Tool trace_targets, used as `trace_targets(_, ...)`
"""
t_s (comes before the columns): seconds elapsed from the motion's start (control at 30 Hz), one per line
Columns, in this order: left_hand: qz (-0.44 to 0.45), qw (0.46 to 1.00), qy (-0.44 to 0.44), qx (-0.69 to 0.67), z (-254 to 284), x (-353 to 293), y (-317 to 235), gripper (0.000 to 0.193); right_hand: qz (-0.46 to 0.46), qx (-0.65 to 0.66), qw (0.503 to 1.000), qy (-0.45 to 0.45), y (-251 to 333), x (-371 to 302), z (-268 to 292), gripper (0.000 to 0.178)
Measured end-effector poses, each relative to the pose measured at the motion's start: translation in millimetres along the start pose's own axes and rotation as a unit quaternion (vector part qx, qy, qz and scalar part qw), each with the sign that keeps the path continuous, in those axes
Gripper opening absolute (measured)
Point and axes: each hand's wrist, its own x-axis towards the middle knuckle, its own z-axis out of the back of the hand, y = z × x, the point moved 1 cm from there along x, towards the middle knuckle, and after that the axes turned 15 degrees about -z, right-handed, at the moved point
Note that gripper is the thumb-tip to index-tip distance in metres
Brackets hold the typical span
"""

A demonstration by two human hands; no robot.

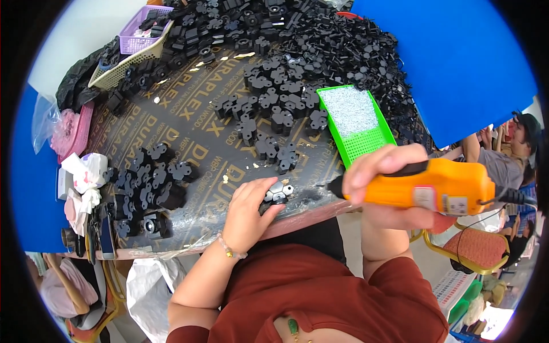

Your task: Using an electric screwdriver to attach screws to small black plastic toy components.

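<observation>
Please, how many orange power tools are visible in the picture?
1. The orange power tool is in the right hand, its tip pointing toward the left hand. Others may be hidden.

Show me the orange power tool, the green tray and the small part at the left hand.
Orange power tool [452, 176]: head view, on its casing.
Green tray [367, 144]: head view, on its bare perforated floor.
Small part [278, 190]: head view, on its grey top face.

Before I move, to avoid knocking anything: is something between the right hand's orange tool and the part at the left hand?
Nothing visible: only tabletop shows between the orange tool and the black-and-silver part.
</observation>
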Motion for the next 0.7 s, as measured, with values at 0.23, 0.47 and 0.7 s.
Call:
trace_targets(0.23,-0.006,1.000,-0.003,-0.007,0,1,0,0.052,-0.083,-0.036,0.996,0.019,-29,10,-21,0.076)
trace_targets(0.47,-0.018,1.000,-0.015,-0.013,2,1,0,0.052,-0.097,-0.058,0.993,0.039,-41,16,-22,0.073)
trace_targets(0.7,-0.015,1.000,-0.009,-0.017,4,1,-1,0.051,-0.166,-0.007,0.984,0.059,-58,20,-30,0.064)
